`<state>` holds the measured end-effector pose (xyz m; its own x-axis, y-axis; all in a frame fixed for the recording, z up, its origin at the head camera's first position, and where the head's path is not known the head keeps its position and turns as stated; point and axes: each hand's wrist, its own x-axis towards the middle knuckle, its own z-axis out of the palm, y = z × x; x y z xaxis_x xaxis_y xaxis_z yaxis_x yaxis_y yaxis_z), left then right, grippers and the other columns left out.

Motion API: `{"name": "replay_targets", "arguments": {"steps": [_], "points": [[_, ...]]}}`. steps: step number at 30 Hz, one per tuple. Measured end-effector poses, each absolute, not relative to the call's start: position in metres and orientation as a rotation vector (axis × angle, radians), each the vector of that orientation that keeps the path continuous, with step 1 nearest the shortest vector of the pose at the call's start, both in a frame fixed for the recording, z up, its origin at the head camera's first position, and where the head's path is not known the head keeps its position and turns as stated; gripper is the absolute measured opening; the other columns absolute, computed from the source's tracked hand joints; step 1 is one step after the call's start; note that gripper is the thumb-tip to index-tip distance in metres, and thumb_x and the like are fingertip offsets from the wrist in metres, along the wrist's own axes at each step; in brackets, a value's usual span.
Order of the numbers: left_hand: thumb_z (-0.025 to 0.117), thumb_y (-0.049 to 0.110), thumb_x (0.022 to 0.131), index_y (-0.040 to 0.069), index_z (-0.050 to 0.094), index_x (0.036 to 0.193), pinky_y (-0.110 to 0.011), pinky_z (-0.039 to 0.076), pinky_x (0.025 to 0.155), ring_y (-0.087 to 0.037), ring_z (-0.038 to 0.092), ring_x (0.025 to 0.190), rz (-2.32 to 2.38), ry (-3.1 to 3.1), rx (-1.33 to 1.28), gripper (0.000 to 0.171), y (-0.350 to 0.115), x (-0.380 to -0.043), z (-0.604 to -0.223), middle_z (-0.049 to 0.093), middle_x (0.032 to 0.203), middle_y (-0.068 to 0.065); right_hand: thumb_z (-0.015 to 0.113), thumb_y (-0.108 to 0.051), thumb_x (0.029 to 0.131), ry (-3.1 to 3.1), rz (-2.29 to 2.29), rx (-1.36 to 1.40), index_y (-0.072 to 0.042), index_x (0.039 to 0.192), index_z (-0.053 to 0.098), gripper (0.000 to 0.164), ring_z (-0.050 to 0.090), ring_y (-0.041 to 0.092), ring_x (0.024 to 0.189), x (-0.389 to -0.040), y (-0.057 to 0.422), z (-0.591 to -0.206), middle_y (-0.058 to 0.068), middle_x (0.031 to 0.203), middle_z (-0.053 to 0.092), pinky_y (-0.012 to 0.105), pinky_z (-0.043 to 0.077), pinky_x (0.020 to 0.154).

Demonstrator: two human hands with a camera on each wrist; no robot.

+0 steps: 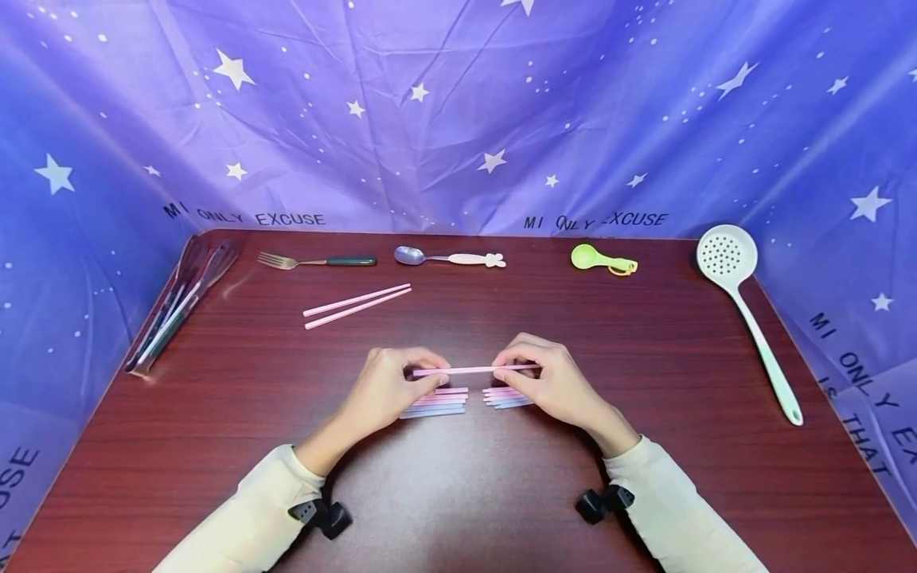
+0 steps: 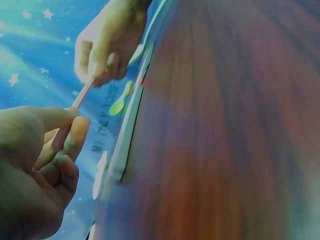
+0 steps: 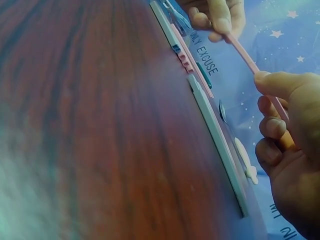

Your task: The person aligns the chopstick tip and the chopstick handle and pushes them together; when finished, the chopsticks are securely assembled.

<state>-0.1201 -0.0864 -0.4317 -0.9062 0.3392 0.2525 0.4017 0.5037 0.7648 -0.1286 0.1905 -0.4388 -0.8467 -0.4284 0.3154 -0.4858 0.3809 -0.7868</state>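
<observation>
The left hand (image 1: 390,383) and the right hand (image 1: 550,380) both hold one pink stick (image 1: 470,370). Each hand pinches it near one end, with the thumb and finger closed on it. The pink stick is up off the table (image 1: 458,493), in the middle, and goes straight from left to right. Just on the near side of it are two small rows of pink and blue sticks, a left row (image 1: 453,400) and a right row (image 1: 499,397), with a little gap between them. The hands hide part of each row. Farther off, to the left, lie two pink chopsticks (image 1: 357,299), set apart at their left ends and close at their right ends. Along the far side, from left to right, are a fork (image 1: 351,261), a spoon (image 1: 473,259) and a green spoon (image 1: 587,257). A big spoon with holes (image 1: 745,306) lies at the far right. A bundle (image 1: 179,306) lies at the far left; I cannot tell all that is in it.
</observation>
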Motion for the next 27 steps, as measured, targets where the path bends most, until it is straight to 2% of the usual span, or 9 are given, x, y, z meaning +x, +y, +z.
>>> {"name": "replay_targets", "arguments": {"steps": [5, 9, 13, 18, 23, 27], "points": [[0.083, 0.013, 0.087, 0.021, 0.08, 0.093, -0.02, 0.045, 0.055, 0.001, 0.057, 0.06, -1.401, -2.669, -0.612, 0.011, -0.105, -0.117, -0.43, 0.074, 0.075, 0.011, 0.08, -0.01, 0.089, -2.555, 1.5, 0.833, -0.014, 0.093, 0.078, 0.005, 0.059, 0.006, 0.078, -0.131, 0.192, -0.441, -0.009, 0.086, 0.067, 0.019, 0.047, 0.065], [0.082, 0.017, 0.089, 0.021, 0.08, 0.094, -0.02, 0.047, 0.052, 0.001, 0.058, 0.056, -1.378, -2.679, -0.571, 0.007, -0.122, -0.114, -0.429, 0.075, 0.074, 0.011, 0.08, -0.013, 0.09, -2.542, 1.495, 0.84, -0.017, 0.094, 0.078, 0.005, 0.058, 0.006, 0.077, -0.132, 0.192, -0.441, -0.009, 0.086, 0.067, 0.021, 0.046, 0.064], [0.081, 0.018, 0.09, 0.018, 0.081, 0.095, -0.021, 0.046, 0.046, -0.01, 0.06, 0.047, -1.427, -2.664, -0.494, 0.005, -0.142, -0.113, -0.429, 0.074, 0.069, 0.004, 0.079, -0.01, 0.09, -2.52, 1.505, 0.84, -0.015, 0.094, 0.078, 0.006, 0.056, 0.007, 0.074, -0.133, 0.194, -0.441, -0.007, 0.083, 0.066, 0.021, 0.044, 0.063], [0.081, 0.018, 0.09, 0.016, 0.081, 0.095, -0.02, 0.046, 0.047, -0.02, 0.062, 0.049, -1.489, -2.624, -0.377, 0.005, -0.167, -0.117, -0.43, 0.074, 0.069, -0.003, 0.078, -0.008, 0.09, -2.506, 1.508, 0.817, -0.012, 0.096, 0.079, 0.007, 0.056, 0.007, 0.072, -0.135, 0.202, -0.44, -0.006, 0.082, 0.066, 0.019, 0.043, 0.063], [0.083, 0.018, 0.088, 0.017, 0.082, 0.094, -0.018, 0.046, 0.049, -0.018, 0.064, 0.049, -1.428, -2.584, -0.286, 0.006, -0.188, -0.125, -0.432, 0.074, 0.067, -0.003, 0.079, -0.007, 0.09, -2.554, 1.498, 0.786, -0.012, 0.097, 0.079, 0.008, 0.055, 0.007, 0.072, -0.136, 0.209, -0.437, -0.006, 0.083, 0.065, 0.019, 0.042, 0.062], [0.085, 0.017, 0.086, 0.016, 0.082, 0.093, -0.015, 0.044, 0.051, -0.006, 0.062, 0.05, -1.313, -2.561, -0.215, 0.008, -0.203, -0.132, -0.438, 0.075, 0.067, -0.001, 0.078, -0.009, 0.091, -2.643, 1.469, 0.807, -0.017, 0.096, 0.079, 0.009, 0.054, 0.007, 0.073, -0.135, 0.214, -0.438, -0.007, 0.085, 0.066, 0.02, 0.043, 0.063]]}}
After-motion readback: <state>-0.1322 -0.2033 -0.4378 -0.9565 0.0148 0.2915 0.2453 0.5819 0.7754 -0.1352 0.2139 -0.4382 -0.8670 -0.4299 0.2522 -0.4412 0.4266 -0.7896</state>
